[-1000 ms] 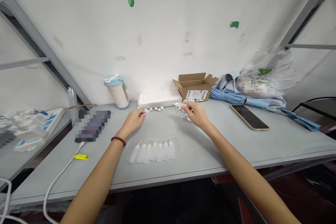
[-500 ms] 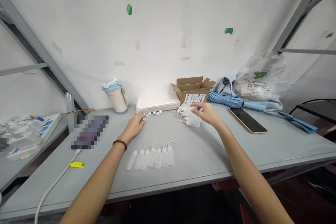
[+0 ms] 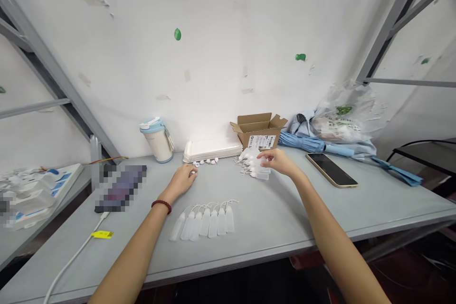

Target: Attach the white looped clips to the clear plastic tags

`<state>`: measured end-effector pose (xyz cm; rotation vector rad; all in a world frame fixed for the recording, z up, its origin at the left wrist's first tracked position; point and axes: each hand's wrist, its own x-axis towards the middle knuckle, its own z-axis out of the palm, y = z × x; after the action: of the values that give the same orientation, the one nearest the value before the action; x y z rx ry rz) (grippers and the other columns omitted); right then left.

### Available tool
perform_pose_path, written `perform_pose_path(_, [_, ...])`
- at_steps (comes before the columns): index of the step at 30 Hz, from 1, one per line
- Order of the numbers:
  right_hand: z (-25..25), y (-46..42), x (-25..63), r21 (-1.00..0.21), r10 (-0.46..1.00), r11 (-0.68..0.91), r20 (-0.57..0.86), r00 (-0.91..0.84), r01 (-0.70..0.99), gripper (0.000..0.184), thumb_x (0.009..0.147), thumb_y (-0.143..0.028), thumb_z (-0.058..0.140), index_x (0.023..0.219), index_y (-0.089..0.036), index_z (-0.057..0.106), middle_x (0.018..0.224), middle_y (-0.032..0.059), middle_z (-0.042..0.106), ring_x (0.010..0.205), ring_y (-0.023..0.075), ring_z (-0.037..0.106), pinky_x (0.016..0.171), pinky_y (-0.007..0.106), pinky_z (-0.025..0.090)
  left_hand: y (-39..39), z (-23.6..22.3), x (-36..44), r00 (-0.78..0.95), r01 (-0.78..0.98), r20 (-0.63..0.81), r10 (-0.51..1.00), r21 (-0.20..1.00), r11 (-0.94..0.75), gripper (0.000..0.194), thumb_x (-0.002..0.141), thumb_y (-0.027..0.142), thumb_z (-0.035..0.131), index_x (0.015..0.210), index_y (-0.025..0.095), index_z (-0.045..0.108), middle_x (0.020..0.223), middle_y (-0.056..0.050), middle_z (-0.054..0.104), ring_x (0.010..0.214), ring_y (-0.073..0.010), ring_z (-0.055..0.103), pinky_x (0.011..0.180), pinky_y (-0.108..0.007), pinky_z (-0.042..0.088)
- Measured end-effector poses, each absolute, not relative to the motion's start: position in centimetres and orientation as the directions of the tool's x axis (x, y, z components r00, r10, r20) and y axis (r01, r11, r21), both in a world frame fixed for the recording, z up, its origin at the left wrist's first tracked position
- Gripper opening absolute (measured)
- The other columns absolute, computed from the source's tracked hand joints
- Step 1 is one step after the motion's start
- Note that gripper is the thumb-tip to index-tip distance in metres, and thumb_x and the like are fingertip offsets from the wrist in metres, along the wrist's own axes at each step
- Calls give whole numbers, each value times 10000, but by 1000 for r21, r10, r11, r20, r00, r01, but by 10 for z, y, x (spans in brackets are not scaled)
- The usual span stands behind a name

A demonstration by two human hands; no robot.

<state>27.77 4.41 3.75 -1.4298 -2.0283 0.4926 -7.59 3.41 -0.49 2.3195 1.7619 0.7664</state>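
My left hand [image 3: 182, 179] rests at the back of the desk with its fingers curled together. A small white cap [image 3: 193, 172] shows at its fingertips. Several more small white caps [image 3: 213, 161] lie just beyond it, along a stack of white envelopes [image 3: 210, 148]. At the pile of translucent white plastic bottles [image 3: 254, 165], each with a thin white tube or cord, my right hand [image 3: 278, 161] pinches one between thumb and fingers. Nearer the front edge, several like bottles [image 3: 204, 223] lie side by side in a row, their thin tubes pointing away from me.
An open cardboard box [image 3: 261, 133] stands behind the pile. To the right are a phone [image 3: 331, 169], a folded blue umbrella [image 3: 302, 141] and a plastic bag [image 3: 349, 114]. A tumbler [image 3: 158, 142] stands at the back left, near a blurred device with a white cable [image 3: 71, 259].
The camera has tilted up slightly, so the scene sits lower. My left fingers have drawn back a little from the caps; my right hand stays at the bottle pile.
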Motion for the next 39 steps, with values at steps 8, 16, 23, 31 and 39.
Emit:
perform_pose_path(8, [40, 41, 269, -535, 924, 305, 368, -108, 788, 118, 673, -263, 619, 710, -152, 635, 785, 60, 653, 694, 165, 522, 632, 269, 378, 31, 3, -72, 118, 735, 234, 965, 633, -244, 290, 709, 301, 492, 909, 135, 621, 866, -88, 659, 797, -217, 611, 750, -331, 469])
perform_pose_path(16, [52, -1, 218, -856, 645, 344, -83, -760, 385, 179, 767, -297, 568, 838, -144, 627, 613, -5, 594, 522, 88, 503, 496, 195, 372, 15, 19, -49, 75, 329, 53, 996, 941, -75, 363, 559, 304, 708, 874, 140, 636, 849, -60, 654, 837, -212, 608, 794, -340, 457])
perform_pose_path(23, [41, -16, 195, -894, 259, 250, -308, -915, 372, 276, 793, -282, 567, 1013, -129, 633, 651, -1, 626, 439, 40, 455, 466, 170, 378, 5, 26, -36, 123, 262, -12, 992, 965, -20, 302, 548, 289, 745, 795, 138, 657, 810, -45, 659, 793, -191, 596, 777, -332, 439])
perform_pose_path(31, [39, -15, 198, -831, 288, 201, -455, -842, 518, 243, 796, -251, 519, 955, -131, 657, 617, 3, 628, 397, 52, 498, 376, 152, 332, -4, 31, -28, 109, 226, -56, 992, 974, 31, 261, 541, 261, 770, 753, 141, 678, 745, -32, 654, 716, -162, 576, 716, -306, 430])
perform_pose_path(39, [33, -3, 203, -775, 622, 398, -165, -765, 491, 194, 801, -248, 523, 897, -151, 661, 607, -7, 608, 459, 89, 547, 526, 216, 434, -8, 32, -21, 77, 85, -53, 996, 995, 47, 297, 556, 257, 780, 813, 144, 687, 788, -32, 654, 738, -147, 578, 761, -307, 436])
